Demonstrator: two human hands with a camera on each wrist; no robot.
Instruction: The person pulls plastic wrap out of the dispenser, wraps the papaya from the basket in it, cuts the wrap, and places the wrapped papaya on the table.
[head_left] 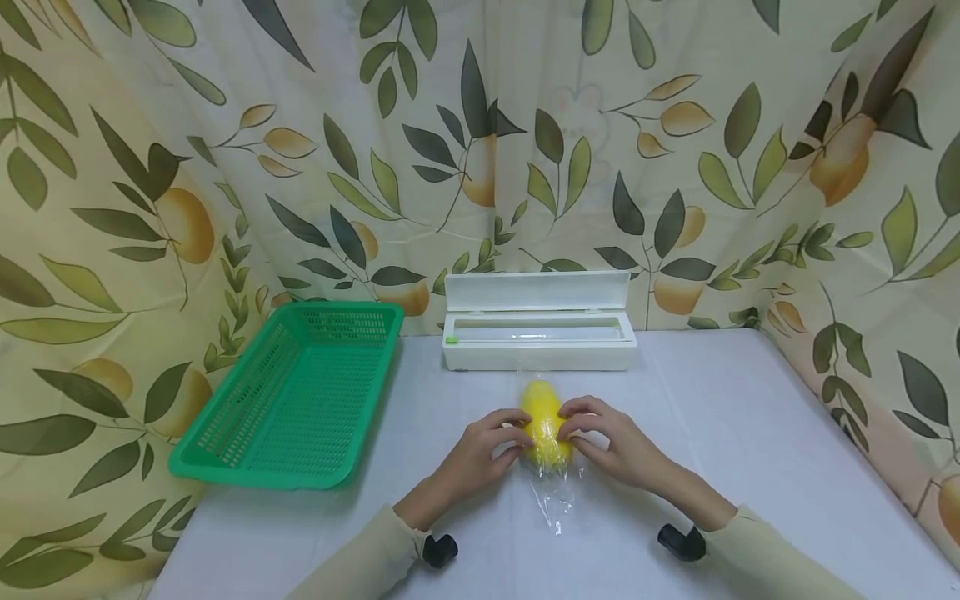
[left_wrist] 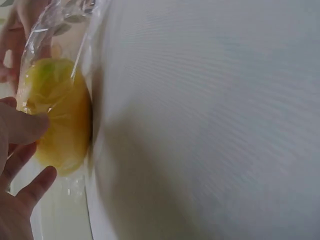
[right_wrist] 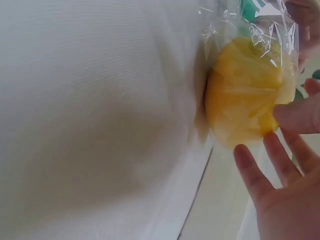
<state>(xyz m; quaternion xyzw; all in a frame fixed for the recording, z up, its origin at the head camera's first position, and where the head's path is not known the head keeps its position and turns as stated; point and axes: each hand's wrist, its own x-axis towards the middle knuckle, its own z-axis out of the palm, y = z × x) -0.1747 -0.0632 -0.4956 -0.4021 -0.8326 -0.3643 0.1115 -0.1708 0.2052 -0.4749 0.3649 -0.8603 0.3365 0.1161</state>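
A yellow fruit (head_left: 546, 425) lies on the white table (head_left: 750, 467), covered in clear cling film (head_left: 557, 498) whose loose tail trails toward me. My left hand (head_left: 491, 446) holds its left side and my right hand (head_left: 611, 442) its right side, fingers bent over it. The left wrist view has my left hand's (left_wrist: 20, 150) thumb pressing film onto the fruit (left_wrist: 60, 125). From the right wrist, one finger of the right hand (right_wrist: 285, 160) touches the wrapped fruit (right_wrist: 245, 95), and the other fingers reach toward it.
A white cling-film dispenser (head_left: 538, 333) stands with its lid up just behind the fruit. A green perforated basket (head_left: 292, 400) sits at the table's left. A leaf-patterned curtain (head_left: 675, 150) closes off the back and both sides.
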